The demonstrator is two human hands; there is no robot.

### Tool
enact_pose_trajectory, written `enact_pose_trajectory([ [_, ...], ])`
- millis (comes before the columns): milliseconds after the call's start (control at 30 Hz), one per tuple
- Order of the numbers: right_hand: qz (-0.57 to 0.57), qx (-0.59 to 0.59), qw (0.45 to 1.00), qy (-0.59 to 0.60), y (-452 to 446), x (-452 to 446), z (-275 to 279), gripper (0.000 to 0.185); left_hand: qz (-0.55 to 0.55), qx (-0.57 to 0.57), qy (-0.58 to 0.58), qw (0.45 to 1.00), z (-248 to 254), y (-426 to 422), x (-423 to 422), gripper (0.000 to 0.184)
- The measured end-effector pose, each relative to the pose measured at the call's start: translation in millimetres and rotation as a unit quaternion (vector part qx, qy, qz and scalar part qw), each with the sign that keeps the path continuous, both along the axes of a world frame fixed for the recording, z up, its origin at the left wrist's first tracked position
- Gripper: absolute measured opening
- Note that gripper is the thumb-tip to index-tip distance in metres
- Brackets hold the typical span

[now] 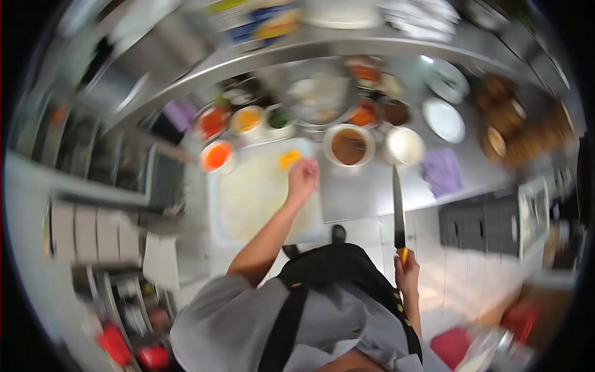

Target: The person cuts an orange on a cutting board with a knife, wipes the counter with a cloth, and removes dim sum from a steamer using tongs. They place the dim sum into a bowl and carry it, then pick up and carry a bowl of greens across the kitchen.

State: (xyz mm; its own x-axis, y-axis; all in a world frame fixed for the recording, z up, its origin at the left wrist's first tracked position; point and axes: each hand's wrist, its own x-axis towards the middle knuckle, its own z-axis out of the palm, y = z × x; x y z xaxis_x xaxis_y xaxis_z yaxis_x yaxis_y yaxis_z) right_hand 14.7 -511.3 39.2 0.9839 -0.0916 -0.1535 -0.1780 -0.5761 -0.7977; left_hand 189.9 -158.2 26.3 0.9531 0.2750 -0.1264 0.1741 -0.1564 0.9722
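My right hand [406, 271] is wrapped round the yellow handle of a long kitchen knife [399, 208], out to the right of my body with the blade pointing away from me. Over the right side of a white cutting board [251, 198], my left hand [303, 180] is closed with its fingers curled in. Blur hides what, if anything, those fingers hold. Just beyond them lie small yellow-orange pieces [289, 159] on the board.
Behind the board stand tubs of orange food [217, 156], yellow food [248, 120] and green food [280, 121]. A tub of brown sauce [349, 147], a white tub [404, 147], a large metal bowl [317, 121], a purple cloth [442, 172] and a plate [444, 120] sit rightward. A steel shelf [347, 47] overhangs.
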Motion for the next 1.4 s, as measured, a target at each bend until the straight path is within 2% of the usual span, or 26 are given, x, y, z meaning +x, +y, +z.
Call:
enact_pose_trajectory([
  [67, -0.089, -0.063, 0.994, -0.018, -14, -9, 6, 0.02, -0.273, -0.05, 0.003, 0.961, -7, -84, -13, 0.017],
  [133, -0.232, 0.004, 0.971, 0.052, -27, -9, 18, 0.017, -0.418, 0.087, -0.162, 0.89, 16, -165, -4, 0.019],
  [267, -0.318, 0.047, 0.947, 0.023, -68, -11, 12, 0.019, -0.517, 0.196, -0.196, 0.81, -19, -297, 50, 0.035],
  [333, -0.305, 0.019, 0.952, 0.007, -80, -17, 6, 0.018, -0.493, 0.224, -0.23, 0.809, -58, -349, 96, 0.042],
  [400, -0.291, -0.005, 0.957, -0.018, -88, -24, -8, 0.017, -0.455, 0.252, -0.265, 0.812, -58, -381, 131, 0.049],
  [433, -0.284, -0.001, 0.958, -0.029, -86, -22, -16, 0.017, -0.459, 0.31, -0.183, 0.812, -49, -384, 137, 0.05],
  [467, -0.294, 0.055, 0.954, -0.004, -73, -10, 1, 0.015, -0.458, 0.363, -0.092, 0.806, -43, -381, 142, 0.051],
  [500, -0.3, 0.109, 0.947, 0.031, -63, -6, 18, 0.014, -0.511, 0.46, -0.116, 0.716, -45, -375, 138, 0.051],
  [567, -0.275, 0.148, 0.949, 0.046, -67, -4, 10, 0.012, -0.471, 0.449, -0.207, 0.731, -87, -372, 102, 0.04],
  [633, -0.244, 0.218, 0.944, 0.054, -67, 1, 3, 0.008, -0.524, 0.393, -0.216, 0.724, -87, -328, 47, 0.034],
  [700, -0.217, 0.25, 0.941, 0.075, -69, 7, 2, 0.009, -0.494, 0.166, -0.073, 0.85, -80, -263, -4, 0.042],
  [733, -0.188, 0.26, 0.945, 0.058, -77, 9, -9, 0.011, -0.472, 0.147, 0.023, 0.869, -68, -222, -18, 0.049],
  [767, -0.153, 0.262, 0.95, 0.068, -80, 17, -9, 0.011, -0.361, 0.072, 0.077, 0.927, -68, -171, -39, 0.052],
  [833, -0.122, 0.295, 0.946, 0.059, -81, 28, -5, 0.011, -0.127, 0.09, -0.073, 0.985, -42, -56, -85, 0.047],
  [867, -0.104, 0.281, 0.951, 0.071, -83, 32, -3, 0.009, -0.052, 0.2, 0.1, 0.973, 21, -6, -98, 0.043],
  [933, -0.068, 0.284, 0.954, 0.07, -71, 44, 3, 0.008, 0.12, 0.289, 0.148, 0.938, 48, 103, -126, 0.038],
  [1000, -0.024, 0.294, 0.954, 0.05, -64, 51, 10, 0.005, 0.205, 0.46, 0.15, 0.851, 30, 195, -151, 0.027],
  [1067, 0.013, 0.29, 0.955, 0.051, -49, 59, 10, 0.005, 0.336, 0.539, 0.156, 0.756, -20, 245, -154, 0.024],
  [1133, 0.055, 0.276, 0.958, 0.058, -29, 66, 16, 0.006, 0.212, 0.554, 0.218, 0.775, -70, 243, -140, 0.024],
  [1167, 0.058, 0.272, 0.959, 0.06, -17, 69, 19, 0.006, 0.239, 0.603, 0.137, 0.749, -70, 194, -124, 0.022],
  [1200, 0.076, 0.247, 0.964, 0.059, -7, 72, 22, 0.007, 0.198, 0.562, 0.228, 0.77, -47, 141, -108, 0.022],
  [1233, 0.095, 0.222, 0.969, 0.058, 7, 75, 25, 0.008, 0.143, 0.588, 0.16, 0.78, -71, 108, -105, 0.021],
  [1267, 0.109, 0.212, 0.969, 0.066, 24, 78, 28, 0.008, 0.085, 0.564, 0.174, 0.803, -53, 60, -106, 0.022],
  [1300, 0.122, 0.201, 0.969, 0.075, 38, 79, 32, 0.009, -0.001, 0.555, 0.086, 0.827, -44, 27, -119, 0.023],
  [1367, 0.163, 0.237, 0.954, 0.086, 65, 81, 23, 0.011, -0.119, 0.509, -0.011, 0.852, -27, 1, -144, 0.026],
  [1400, 0.19, 0.233, 0.95, 0.088, 77, 80, 24, 0.012, -0.12, 0.508, -0.016, 0.853, -23, 8, -158, 0.026],
])
